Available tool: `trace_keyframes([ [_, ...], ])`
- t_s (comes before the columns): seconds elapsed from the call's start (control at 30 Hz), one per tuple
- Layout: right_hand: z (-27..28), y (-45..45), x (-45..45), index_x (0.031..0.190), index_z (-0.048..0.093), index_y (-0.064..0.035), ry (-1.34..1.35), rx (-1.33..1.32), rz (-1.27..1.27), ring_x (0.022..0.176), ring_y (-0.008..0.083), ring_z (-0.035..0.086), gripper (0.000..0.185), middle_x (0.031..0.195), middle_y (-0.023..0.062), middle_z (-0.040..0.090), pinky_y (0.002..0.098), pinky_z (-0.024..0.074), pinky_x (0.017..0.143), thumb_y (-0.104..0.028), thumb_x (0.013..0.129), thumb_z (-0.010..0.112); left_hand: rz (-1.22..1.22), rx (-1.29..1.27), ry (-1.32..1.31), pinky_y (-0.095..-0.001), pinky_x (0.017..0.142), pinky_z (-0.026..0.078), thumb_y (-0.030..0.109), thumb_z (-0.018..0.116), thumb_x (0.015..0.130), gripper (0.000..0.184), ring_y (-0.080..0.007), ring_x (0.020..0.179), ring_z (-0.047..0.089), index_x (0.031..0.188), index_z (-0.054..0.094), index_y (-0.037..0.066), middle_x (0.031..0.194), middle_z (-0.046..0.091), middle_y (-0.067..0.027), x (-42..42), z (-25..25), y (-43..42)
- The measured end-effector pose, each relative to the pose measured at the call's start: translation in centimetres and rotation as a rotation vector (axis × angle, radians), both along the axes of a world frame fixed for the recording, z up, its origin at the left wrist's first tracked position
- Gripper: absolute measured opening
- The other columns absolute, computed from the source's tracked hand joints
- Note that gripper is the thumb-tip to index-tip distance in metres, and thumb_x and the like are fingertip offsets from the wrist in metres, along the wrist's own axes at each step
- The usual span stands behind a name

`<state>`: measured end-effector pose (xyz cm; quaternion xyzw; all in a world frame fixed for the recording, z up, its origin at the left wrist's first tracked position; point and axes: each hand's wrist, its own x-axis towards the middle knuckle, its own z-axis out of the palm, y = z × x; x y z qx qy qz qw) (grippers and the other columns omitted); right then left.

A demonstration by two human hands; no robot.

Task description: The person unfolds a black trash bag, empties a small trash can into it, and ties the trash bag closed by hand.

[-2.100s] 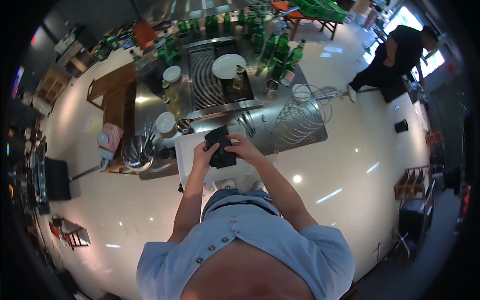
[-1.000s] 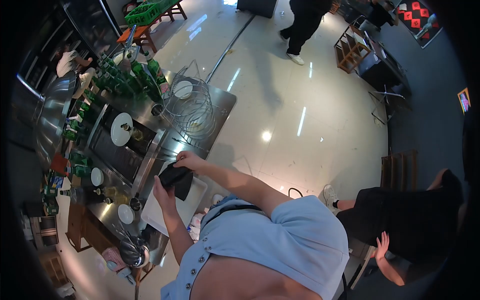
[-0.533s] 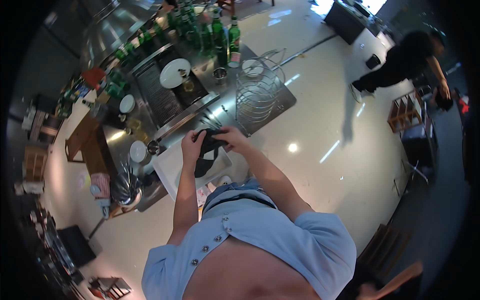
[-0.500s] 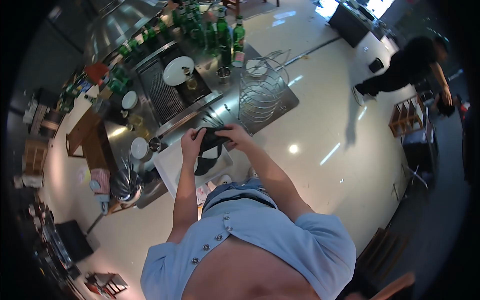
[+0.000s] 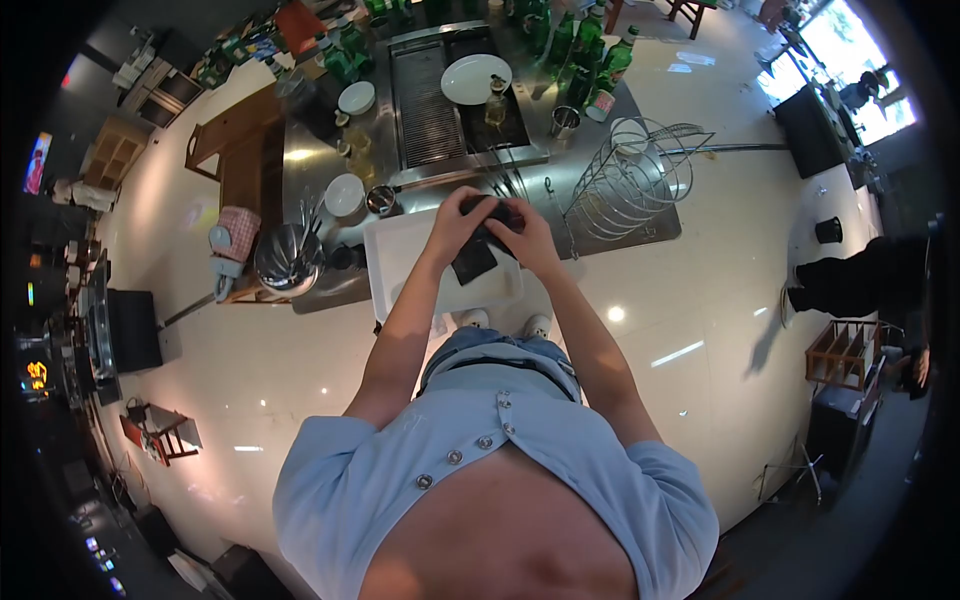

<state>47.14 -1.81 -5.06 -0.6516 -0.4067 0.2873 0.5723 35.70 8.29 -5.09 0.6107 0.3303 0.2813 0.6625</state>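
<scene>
Both forearms raised from lower frame toward upper center, converging; left hand [image 5: 527, 240] and right hand [image 5: 459, 228] close together, fingers bent, thumbs angled inward; elbows bent, apart on either side of torso

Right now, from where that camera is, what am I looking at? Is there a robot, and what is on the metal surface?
There is no robot: these are a person's bare hands, seen by one camera worn on the head, looking forward and down. That is why the person's own shirt fills the bottom.

The left hand and right hand hold a folded black item in their fingers, over a white tray. I can't tell exactly what the item is.

Beyond, the metal table has a grill with a white oval plate, green bottles and a small white dish.
</scene>
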Motion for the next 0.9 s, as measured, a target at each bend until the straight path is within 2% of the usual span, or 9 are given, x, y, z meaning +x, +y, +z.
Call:
trace_keyframes([
  [0.13,-1.5,0.6,1.3,0.087,0.061,0.0002,0.013,-0.112,-0.104,0.053,0.011,0.048,0.025,0.058,0.0058,0.055,0.0274,0.0403,0.052,-0.02,0.076,0.069,-0.072,-0.177,-0.045,-0.0203,0.061,0.042,0.014,0.07,0.077,0.029,-0.0072,0.074,0.053,0.101,0.057,0.004,0.084,0.058,0.0002,-0.8,2.1,-0.9],
  [0.23,-2.9,0.8,3.4,0.082,0.061,0.0015,0.145,0.082,-0.239,0.054,0.0085,0.046,0.018,0.058,0.0055,0.054,0.0262,0.0376,0.051,-0.015,0.079,0.064,-0.162,-0.075,0.09,-0.0195,0.061,0.043,0.013,0.07,0.076,0.031,-0.007,0.074,0.053,0.103,0.058,0.004,0.084,0.059,0.0003,-2.8,1.8,0.3],
  [0.4,-1.9,-0.1,5.0,0.083,0.061,0.0009,0.054,-0.058,-0.304,0.058,0.0091,0.048,0.017,0.064,0.0037,0.057,0.0256,0.0385,0.056,-0.016,0.083,0.058,-0.063,-0.007,0.315,-0.0184,0.06,0.04,0.02,0.065,0.082,0.018,-0.0039,0.066,0.048,0.089,0.062,0.003,0.074,0.056,0.0038,-5.3,1.4,1.9],
  [0.5,-2.8,-0.1,5.7,0.091,0.061,-0.0006,0.011,-0.161,-0.341,0.066,0.0112,0.049,0.02,0.074,0.0029,0.06,0.028,0.0402,0.063,-0.018,0.084,0.055,0.011,0.019,0.217,-0.0184,0.062,0.039,0.024,0.059,0.087,0.018,-0.0036,0.066,0.047,0.09,0.061,0.006,0.075,0.055,0.0043,-5.9,-1.0,2.6],
  [0.57,-3.8,-0.2,6.4,0.097,0.06,-0.0012,0.055,-0.24,-0.355,0.072,0.0132,0.05,0.023,0.08,0.0045,0.061,0.0311,0.041,0.065,-0.02,0.084,0.055,0.21,-0.319,-0.105,-0.0184,0.053,0.036,0.027,0.056,0.089,0.021,-0.0024,0.062,0.045,0.091,0.059,0.006,0.075,0.055,0.0046,-6.1,-1.6,2.5],
  [0.63,-2.8,-0.4,6.3,0.115,0.052,-0.0021,0.205,-0.495,-0.025,0.095,0.0178,0.051,0.04,0.107,0.0093,0.057,0.0333,0.041,0.079,-0.02,0.081,0.06,0.2,-0.282,-0.108,-0.0178,0.059,0.038,0.029,0.055,0.09,0.023,-0.0027,0.068,0.047,0.094,0.058,0.006,0.078,0.055,0.0042,-6.7,-2.5,2.8],
  [0.67,-6.6,-0.2,6.6,0.129,0.038,-0.0046,0.082,-0.278,0.077,0.118,0.0207,0.041,0.061,0.129,0.0108,0.043,0.0335,0.0357,0.093,-0.02,0.076,0.065,0.188,-0.279,-0.125,-0.0179,0.062,0.039,0.028,0.054,0.091,0.023,-0.0031,0.071,0.047,0.094,0.058,0.006,0.079,0.055,0.004,-6.7,-2.1,2.5],
  [0.77,-1.0,0.3,3.4,0.133,0.033,-0.0063,0.094,-0.108,0.185,0.125,0.0218,0.035,0.07,0.135,0.0103,0.037,0.0316,0.0291,0.1,-0.019,0.073,0.068,0.152,-0.267,-0.149,-0.0182,0.069,0.039,0.027,0.053,0.091,0.022,-0.0037,0.076,0.047,0.094,0.058,0.006,0.082,0.055,0.0039,-5.9,-1.5,1.6],
  [0.9,0.1,1.6,0.3,0.121,0.048,-0.0038,-0.094,-0.228,0.362,0.105,0.0228,0.054,0.053,0.112,0.0137,0.057,0.0299,0.0399,0.089,-0.021,0.075,0.068,0.071,-0.231,-0.159,-0.0183,0.07,0.039,0.024,0.052,0.092,0.019,-0.0035,0.077,0.047,0.092,0.058,0.005,0.082,0.055,0.0042,-4.6,-1.8,0.8],
])
